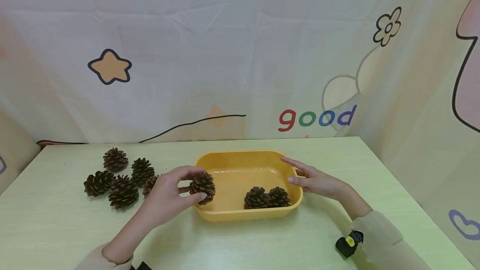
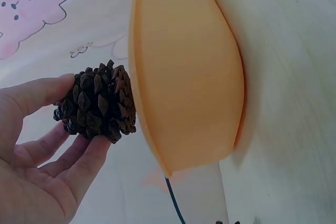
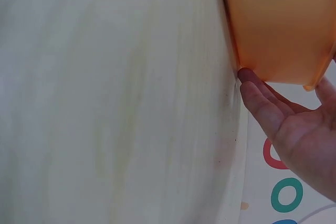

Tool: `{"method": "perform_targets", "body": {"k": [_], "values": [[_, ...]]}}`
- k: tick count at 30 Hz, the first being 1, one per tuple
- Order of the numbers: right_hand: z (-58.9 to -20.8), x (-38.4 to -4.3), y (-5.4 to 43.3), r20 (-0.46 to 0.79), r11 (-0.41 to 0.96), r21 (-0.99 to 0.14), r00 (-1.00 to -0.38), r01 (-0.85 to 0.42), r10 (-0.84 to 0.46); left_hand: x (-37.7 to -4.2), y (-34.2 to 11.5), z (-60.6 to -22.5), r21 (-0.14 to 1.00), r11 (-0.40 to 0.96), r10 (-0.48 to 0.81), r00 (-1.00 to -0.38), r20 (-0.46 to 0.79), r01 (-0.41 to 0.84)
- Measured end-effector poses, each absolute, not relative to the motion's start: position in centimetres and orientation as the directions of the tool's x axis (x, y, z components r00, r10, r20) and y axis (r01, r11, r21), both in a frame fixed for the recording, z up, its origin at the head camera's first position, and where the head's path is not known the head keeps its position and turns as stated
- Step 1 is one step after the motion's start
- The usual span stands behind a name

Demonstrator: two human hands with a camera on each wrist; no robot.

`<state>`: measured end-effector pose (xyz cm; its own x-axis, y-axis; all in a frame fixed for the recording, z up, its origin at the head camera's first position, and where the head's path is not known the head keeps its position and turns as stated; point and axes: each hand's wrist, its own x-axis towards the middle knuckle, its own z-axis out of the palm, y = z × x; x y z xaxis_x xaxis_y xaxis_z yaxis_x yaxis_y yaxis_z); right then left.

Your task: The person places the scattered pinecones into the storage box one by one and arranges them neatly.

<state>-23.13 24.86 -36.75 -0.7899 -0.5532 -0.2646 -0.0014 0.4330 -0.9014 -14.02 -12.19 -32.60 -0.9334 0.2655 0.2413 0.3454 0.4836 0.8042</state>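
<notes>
My left hand (image 1: 168, 195) holds a brown pine cone (image 1: 203, 188) between thumb and fingers at the left rim of a yellow plastic basin (image 1: 240, 215). In the left wrist view, the same pine cone (image 2: 97, 100) is beside the basin's outer wall (image 2: 189, 77). Two pine cones (image 1: 256, 198) lie inside, by the near wall at the right. At the basin's right end, my right hand (image 1: 318, 181) grips the side, thumb over the rim. The right wrist view shows its fingers (image 3: 262, 103) along the outside, near the table.
On the left of the pale wooden table (image 1: 56, 224), several pine cones (image 1: 123, 192) lie in a group; my left hand partly covers one (image 1: 149, 185). A printed cloth (image 1: 225, 61) hangs behind the table. Black wrist devices (image 1: 348, 245) are on both sleeves.
</notes>
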Motion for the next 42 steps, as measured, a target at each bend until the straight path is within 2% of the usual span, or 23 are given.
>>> {"method": "perform_targets", "body": {"k": [11, 18, 28, 42], "values": [[-36.8, -23.4, 24.8, -0.259, 0.444, -0.896, -0.788, -0.02, -0.558, -14.9, -10.1, -33.6, 0.787, 0.499, 0.287, -0.926, 0.243, 0.362], [-36.7, -23.4, 24.8, -0.261, 0.436, -0.9, -0.787, -0.011, -0.559, -15.7, -9.0, -34.4, 0.794, 0.458, 0.358, -0.9, 0.247, 0.4], [-36.6, -23.3, 24.8, -0.256, 0.427, -0.904, -0.784, -0.013, -0.565, -16.5, -7.6, -35.1, 0.719, 0.564, 0.422, -0.89, 0.173, 0.407], [-36.7, -23.2, 24.8, -0.259, 0.429, -0.903, -0.786, -0.009, -0.562, -17.4, -6.8, -35.5, 0.67, 0.585, 0.525, -0.843, 0.117, 0.457]]}}
